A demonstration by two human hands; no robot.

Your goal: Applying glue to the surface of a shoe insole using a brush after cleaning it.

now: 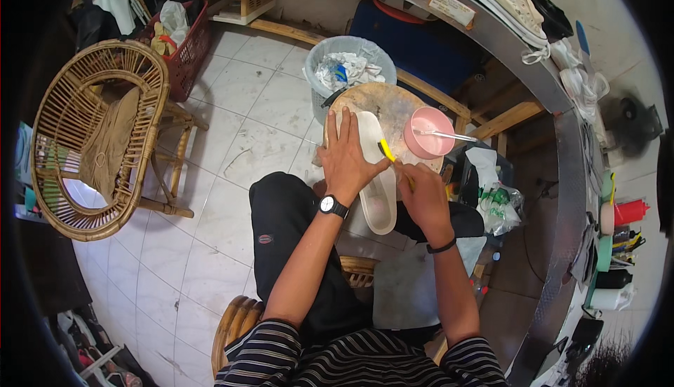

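A pale shoe sole (pixel 379 205) lies lengthwise on a round wooden stool top (pixel 387 97), its near end jutting over the edge towards my lap. My left hand (pixel 347 158) holds the sole down, fingers stretched along its left side and thumb laid across it. In my right hand (pixel 424 194) is a small yellow brush (pixel 387 150) with dark bristles, its head over the middle of the sole. I cannot tell whether the bristles touch the surface. A pink bowl (pixel 429 129) stands at the right of the stool top, with a pale-handled utensil (pixel 447 135) resting across it.
Behind the stool stands a lined waste bin (pixel 316 79) full of crumpled paper. A rattan chair (pixel 158 87) and a red plastic basket (pixel 184 65) are at left. A long counter (pixel 571 176) curves along the right, bearing bottles and tools. A grey cloth (pixel 405 287) covers my right thigh.
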